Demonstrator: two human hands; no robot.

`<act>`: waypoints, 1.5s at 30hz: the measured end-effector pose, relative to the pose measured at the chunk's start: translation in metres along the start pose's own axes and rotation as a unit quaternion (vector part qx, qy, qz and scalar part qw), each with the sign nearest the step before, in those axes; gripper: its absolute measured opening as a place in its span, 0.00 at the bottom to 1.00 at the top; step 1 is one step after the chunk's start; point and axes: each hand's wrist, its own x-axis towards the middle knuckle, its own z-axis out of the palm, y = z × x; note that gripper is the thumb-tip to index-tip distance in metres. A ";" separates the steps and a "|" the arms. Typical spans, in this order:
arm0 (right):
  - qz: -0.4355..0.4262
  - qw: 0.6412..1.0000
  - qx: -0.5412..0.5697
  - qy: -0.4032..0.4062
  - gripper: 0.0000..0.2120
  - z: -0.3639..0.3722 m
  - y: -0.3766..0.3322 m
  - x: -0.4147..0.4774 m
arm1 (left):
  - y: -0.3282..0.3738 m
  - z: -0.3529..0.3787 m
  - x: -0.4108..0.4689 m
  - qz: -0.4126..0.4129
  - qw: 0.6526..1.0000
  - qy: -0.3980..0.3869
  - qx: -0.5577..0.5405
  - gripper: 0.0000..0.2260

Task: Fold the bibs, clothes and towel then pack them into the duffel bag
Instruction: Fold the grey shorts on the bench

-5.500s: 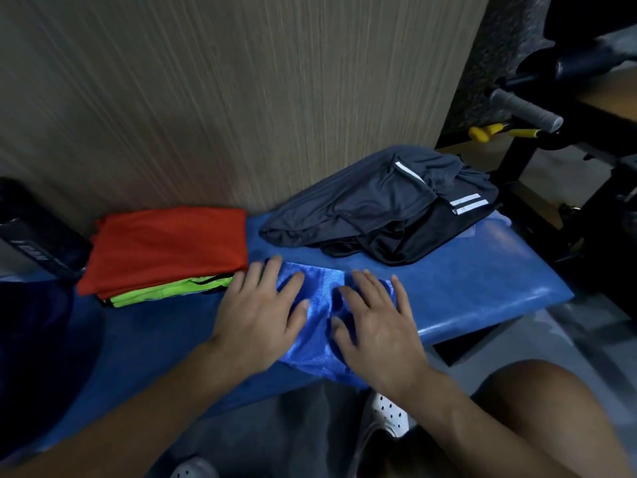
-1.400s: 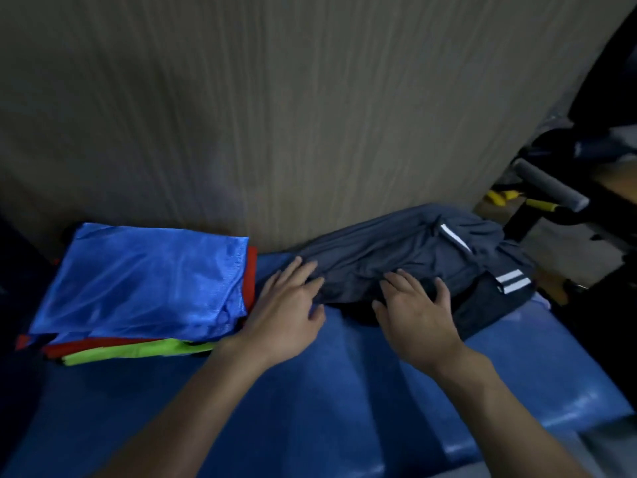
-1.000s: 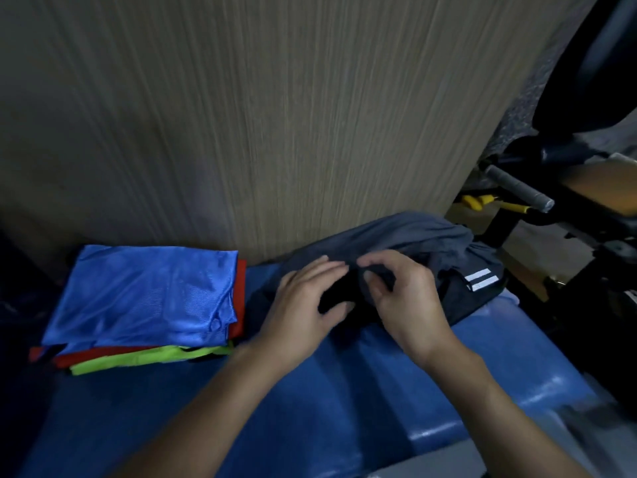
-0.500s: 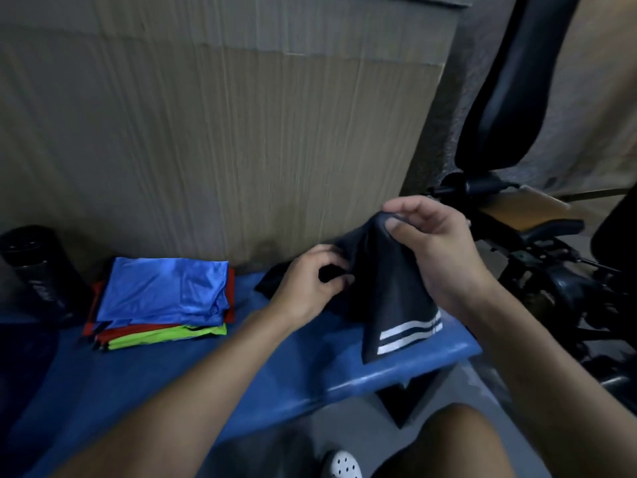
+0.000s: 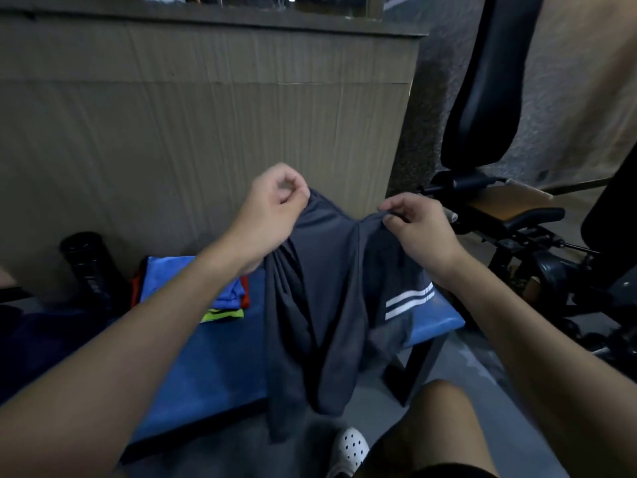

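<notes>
Clothing (image 5: 320, 298), dark grey with white stripes, now hangs up in the air; a moment ago it lay bunched on the blue surface (image 5: 213, 367). The left hand (image 5: 272, 208) and the right hand (image 5: 417, 229) each pinch its top edge in a tight grip, so folding can start. I count one hanging piece, two hands, and three folded bibs (image 5: 227, 296) stacked: blue, red, green.

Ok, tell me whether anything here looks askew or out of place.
Nothing damaged or spilled. The dark garment, pinched at its top edge by the left hand and right hand, hangs bunched and uneven, its lower end drooping past the blue bench towards the floor. A green layer pokes out of the folded bib stack.
</notes>
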 end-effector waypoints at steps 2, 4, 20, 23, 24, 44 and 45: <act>-0.016 1.000 0.003 -0.016 0.08 0.006 -0.010 0.003 | 0.014 -0.009 -0.006 -0.042 0.998 -0.054 0.002 0.02; -0.031 0.999 0.001 -0.031 0.09 0.009 -0.019 0.005 | 0.019 -0.017 -0.012 -0.079 0.990 -0.104 0.044 0.06; -0.031 0.991 -0.064 -0.109 0.05 0.018 -0.029 0.000 | 0.035 -0.031 -0.019 -0.103 0.989 -0.098 0.043 0.06; -0.036 0.982 -0.066 -0.172 0.12 0.021 -0.026 -0.003 | 0.042 -0.034 -0.015 -0.096 0.991 -0.090 0.024 0.07; -0.040 0.978 -0.062 -0.196 0.19 0.023 -0.025 -0.005 | 0.045 -0.036 -0.014 -0.092 0.991 -0.095 0.023 0.07; 0.266 0.913 0.302 -0.065 0.02 0.070 -0.075 -0.008 | 0.014 -0.023 -0.043 -0.125 0.985 -0.110 0.049 0.26; 0.275 0.902 0.329 -0.055 0.03 0.070 -0.076 -0.007 | 0.010 -0.021 -0.046 -0.128 0.984 -0.116 0.052 0.29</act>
